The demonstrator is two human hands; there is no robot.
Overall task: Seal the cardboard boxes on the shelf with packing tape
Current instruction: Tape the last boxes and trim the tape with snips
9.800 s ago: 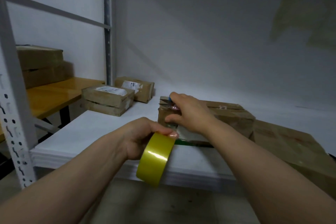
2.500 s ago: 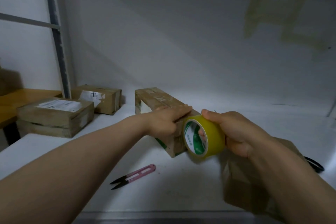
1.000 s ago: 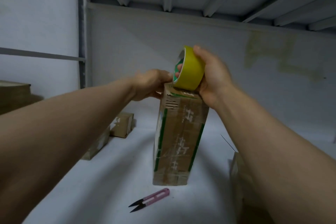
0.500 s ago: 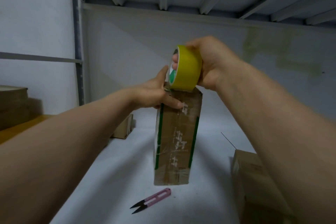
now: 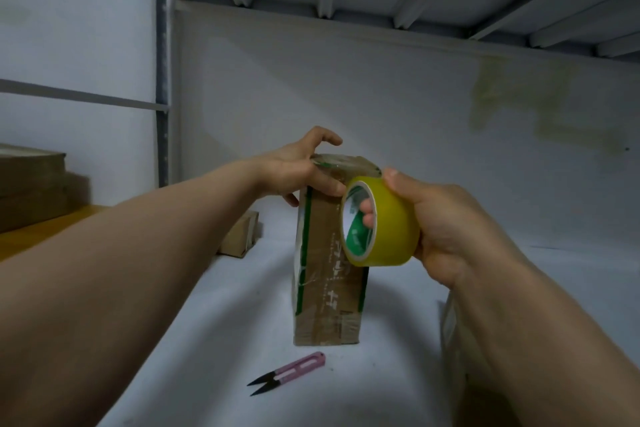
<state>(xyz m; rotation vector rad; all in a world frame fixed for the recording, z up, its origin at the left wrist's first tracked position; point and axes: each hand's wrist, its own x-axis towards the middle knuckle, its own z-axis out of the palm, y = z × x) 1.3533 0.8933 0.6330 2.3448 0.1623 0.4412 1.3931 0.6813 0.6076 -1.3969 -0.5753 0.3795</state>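
From the head camera, one tall cardboard box (image 5: 327,274) stood on end on the white shelf (image 5: 221,340). The left hand (image 5: 298,170) pressed on its top end, fingers spread over the tape there. In front of the box's upper right corner, the right hand (image 5: 440,222) had its fingers clamped on the yellow tape roll (image 5: 379,222), two hooked through the core. Pink snips (image 5: 287,373) lay just before the box. I judged this box mid-seal, uncut; a small box (image 5: 240,234) behind-left looked untouched.
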